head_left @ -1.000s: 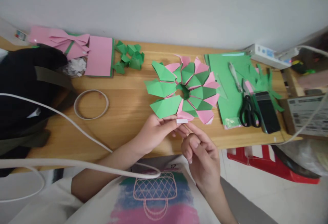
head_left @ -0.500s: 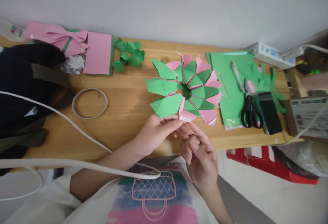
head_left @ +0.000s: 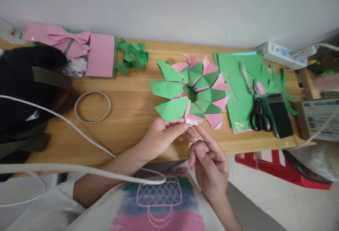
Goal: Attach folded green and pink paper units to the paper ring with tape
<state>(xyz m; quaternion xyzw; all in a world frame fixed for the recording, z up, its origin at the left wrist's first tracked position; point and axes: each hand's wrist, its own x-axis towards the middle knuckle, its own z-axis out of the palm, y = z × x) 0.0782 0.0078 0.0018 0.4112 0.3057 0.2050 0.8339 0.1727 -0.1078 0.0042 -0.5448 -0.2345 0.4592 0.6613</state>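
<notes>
- Head view, looking down on a wooden tabletop set against a pale wall; the near edge is partly covered by the person's arms and printed shirt.
- The left hand pinches a small white strip of tape or paper at the near rim of a green and pink folded paper wreath; whether the strip already sticks to the pink flap cannot be made out.
- The right hand is loosely curled, forefinger stretched toward the strip, its tip just beside the left fingertips; it grips nothing that I can see, though its palm is turned away.
- The wreath lies flat in the middle of the tabletop, its near petals touching the left fingers.
- To its right sits a stack of green paper sheets with black-handled scissors and a dark phone lying on its right side; a slim pale object above the scissors is too blurred to name.
- Left of the wreath lie a thin roll of tape, a heap of small green folded pieces and pink paper sheets with a folded bow.
- A black bag is cut off by the left edge, and a white cable crosses in front of it.
- A white power strip lies at the far right; the clutter beyond it is hard to make out.
</notes>
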